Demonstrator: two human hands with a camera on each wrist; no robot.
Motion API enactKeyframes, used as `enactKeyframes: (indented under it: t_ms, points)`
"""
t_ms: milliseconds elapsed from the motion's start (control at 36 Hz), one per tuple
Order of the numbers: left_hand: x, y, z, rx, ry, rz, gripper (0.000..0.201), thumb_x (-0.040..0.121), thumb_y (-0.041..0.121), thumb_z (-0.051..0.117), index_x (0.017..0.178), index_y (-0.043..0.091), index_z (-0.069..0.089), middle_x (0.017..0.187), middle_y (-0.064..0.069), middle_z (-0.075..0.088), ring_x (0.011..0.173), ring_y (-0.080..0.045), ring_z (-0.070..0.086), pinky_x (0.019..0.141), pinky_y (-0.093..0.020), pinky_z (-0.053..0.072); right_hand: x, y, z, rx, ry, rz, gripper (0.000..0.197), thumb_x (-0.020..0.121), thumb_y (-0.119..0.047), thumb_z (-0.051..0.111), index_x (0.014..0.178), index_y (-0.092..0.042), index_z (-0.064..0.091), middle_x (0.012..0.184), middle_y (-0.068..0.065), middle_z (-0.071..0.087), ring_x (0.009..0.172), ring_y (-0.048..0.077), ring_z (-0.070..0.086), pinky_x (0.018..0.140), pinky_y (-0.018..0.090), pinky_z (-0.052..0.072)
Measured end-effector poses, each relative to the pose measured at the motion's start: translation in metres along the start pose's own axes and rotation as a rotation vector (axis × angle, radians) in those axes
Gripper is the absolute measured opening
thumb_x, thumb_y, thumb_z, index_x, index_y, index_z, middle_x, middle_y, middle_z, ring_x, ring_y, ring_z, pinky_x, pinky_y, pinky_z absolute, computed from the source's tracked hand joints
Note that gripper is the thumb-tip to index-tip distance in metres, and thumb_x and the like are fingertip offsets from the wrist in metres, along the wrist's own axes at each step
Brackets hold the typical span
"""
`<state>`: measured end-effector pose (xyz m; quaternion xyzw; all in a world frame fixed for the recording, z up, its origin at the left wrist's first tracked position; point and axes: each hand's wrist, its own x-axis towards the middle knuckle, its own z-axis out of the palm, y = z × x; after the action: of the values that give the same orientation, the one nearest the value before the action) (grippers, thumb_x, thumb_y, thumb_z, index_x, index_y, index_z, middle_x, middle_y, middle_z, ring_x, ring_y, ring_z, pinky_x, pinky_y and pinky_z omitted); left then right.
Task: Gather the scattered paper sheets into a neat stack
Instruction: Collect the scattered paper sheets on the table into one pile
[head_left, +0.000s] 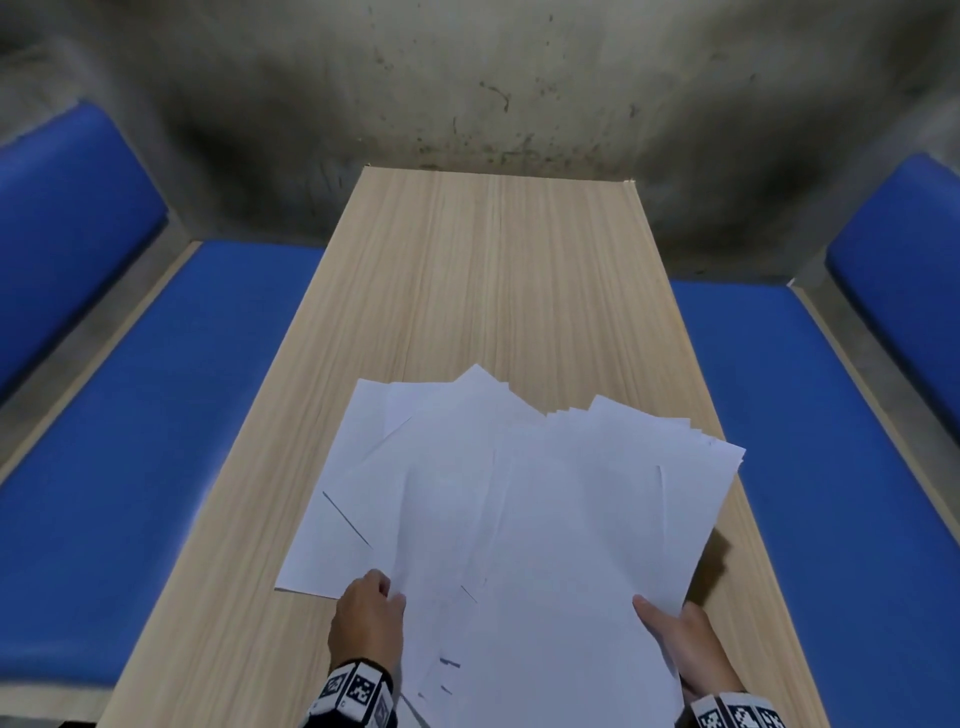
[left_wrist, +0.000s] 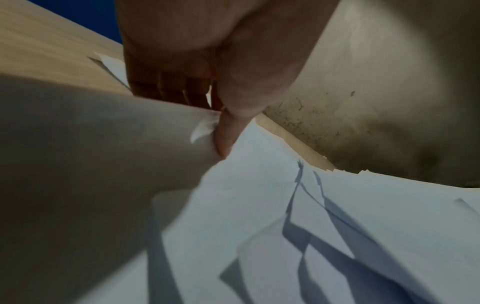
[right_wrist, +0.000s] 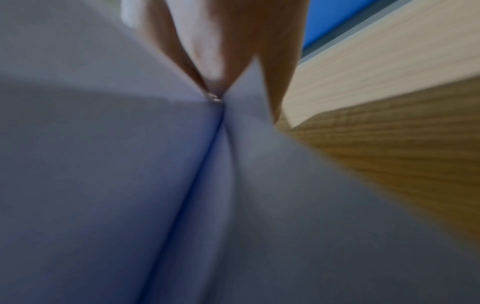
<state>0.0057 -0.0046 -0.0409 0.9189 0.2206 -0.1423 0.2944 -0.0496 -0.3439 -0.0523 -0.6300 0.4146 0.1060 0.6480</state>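
At the lower centre of the frame, the left hand (head_left: 368, 621) and right hand (head_left: 685, 642) are pinching opposite near edges of fanned paper sheets (head_left: 519, 499) on the desk (head_left: 467, 270), seemingly drawing them together for squaring.

White paper sheets (head_left: 519, 493) are seen on a pale wood-grain table (head_left: 467, 270). Beside the table, blue seat cushions (head_left: 156, 415) are seen; black-and-white checkered wristbands (head_left: 353, 691) are worn.

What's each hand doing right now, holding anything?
Left hand: pinching the near left edge of the fanned white paper sheets.
Right hand: gripping the same sheets at their near right edge, thumb on top.
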Motion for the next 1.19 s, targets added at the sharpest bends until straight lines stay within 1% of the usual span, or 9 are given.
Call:
enactKeyframes:
  t_ms: [139, 222, 306, 417, 667, 833, 944, 1083, 1194]
  points:
    - [0.014, 0.015, -0.017, -0.221, 0.046, 0.169, 0.020, 0.085, 0.011, 0.055, 0.065, 0.011, 0.054, 0.070, -0.005, 0.059, 0.062, -0.018, 0.051, 0.054, -0.029, 0.041, -0.001, -0.001, -0.004, 0.037, 0.015, 0.009, 0.036, 0.087, -0.005, 0.064, 0.120, 0.004, 0.056, 0.114, 0.019, 0.066, 0.104, 0.035, 0.063, 0.082, 0.040, 0.050]
    - [0.045, 0.029, -0.028, -0.191, 0.053, 0.245, 0.018, 0.084, 0.012, 0.059, 0.067, 0.010, 0.055, 0.072, -0.005, 0.058, 0.065, -0.020, 0.053, 0.054, -0.029, 0.039, -0.003, -0.003, -0.006, 0.038, 0.010, 0.008, 0.035, 0.086, -0.005, 0.064, 0.119, 0.003, 0.057, 0.114, 0.019, 0.067, 0.104, 0.035, 0.063, 0.092, 0.044, 0.048]
    - [0.082, 0.042, -0.032, -0.024, 0.062, 0.250, 0.017, 0.085, 0.012, 0.054, 0.068, 0.009, 0.053, 0.085, -0.011, 0.058, 0.075, -0.030, 0.055, 0.063, -0.035, 0.046, -0.006, -0.005, -0.006, 0.039, -0.002, -0.002, 0.032, 0.088, -0.004, 0.063, 0.119, 0.000, 0.056, 0.109, 0.017, 0.066, 0.098, 0.032, 0.062, 0.090, 0.042, 0.046]
    - [0.116, 0.052, -0.030, 0.229, 0.029, 0.278, 0.009, 0.082, 0.014, 0.058, 0.082, 0.007, 0.065, 0.118, -0.010, 0.050, 0.113, -0.030, 0.045, 0.077, -0.034, 0.042, -0.013, -0.007, -0.005, 0.048, -0.026, -0.027, 0.025, 0.089, -0.003, 0.060, 0.114, -0.005, 0.055, 0.099, 0.010, 0.066, 0.088, 0.025, 0.062, 0.071, 0.033, 0.048]
    - [0.137, 0.043, -0.029, 0.465, -0.084, 0.322, 0.040, 0.073, 0.045, 0.069, 0.099, 0.015, 0.064, 0.142, -0.010, 0.038, 0.133, -0.030, 0.032, 0.103, -0.040, 0.037, -0.021, -0.007, -0.005, 0.051, -0.028, -0.045, 0.023, 0.090, -0.001, 0.059, 0.112, -0.006, 0.054, 0.088, 0.002, 0.065, 0.080, 0.018, 0.061, 0.064, 0.027, 0.044]
    - [0.141, 0.049, -0.036, 0.498, -0.087, 0.361, 0.037, 0.064, 0.046, 0.071, 0.085, 0.020, 0.055, 0.111, 0.000, 0.042, 0.104, -0.025, 0.044, 0.088, -0.037, 0.041, -0.022, -0.008, -0.005, 0.038, -0.045, -0.052, 0.023, 0.090, 0.000, 0.058, 0.112, -0.006, 0.054, 0.092, 0.004, 0.066, 0.083, 0.019, 0.062, 0.067, 0.028, 0.045]
    - [0.139, 0.055, -0.039, 0.455, -0.076, 0.438, 0.018, 0.078, 0.025, 0.066, 0.078, 0.017, 0.051, 0.098, -0.002, 0.046, 0.087, -0.023, 0.050, 0.068, -0.032, 0.043, -0.022, -0.009, -0.004, 0.021, -0.039, -0.049, 0.023, 0.089, -0.002, 0.060, 0.112, -0.005, 0.056, 0.093, 0.005, 0.067, 0.085, 0.022, 0.063, 0.067, 0.029, 0.046]
    - [0.125, 0.055, -0.051, 0.184, -0.056, 0.444, 0.021, 0.081, 0.012, 0.062, 0.069, 0.014, 0.044, 0.064, -0.001, 0.051, 0.060, -0.025, 0.050, 0.049, -0.027, 0.031, -0.020, -0.009, -0.003, 0.019, -0.029, -0.038, 0.024, 0.089, -0.004, 0.061, 0.112, -0.007, 0.055, 0.094, 0.004, 0.067, 0.086, 0.022, 0.063, 0.068, 0.030, 0.046]
    - [0.100, 0.054, -0.063, -0.178, -0.021, 0.375, 0.025, 0.085, 0.012, 0.065, 0.103, 0.021, 0.049, 0.077, -0.003, 0.057, 0.066, -0.026, 0.054, 0.058, -0.030, 0.042, -0.019, -0.009, -0.002, 0.028, -0.020, -0.027, 0.026, 0.088, -0.004, 0.062, 0.113, -0.004, 0.057, 0.097, 0.008, 0.068, 0.090, 0.025, 0.064, 0.070, 0.031, 0.048]
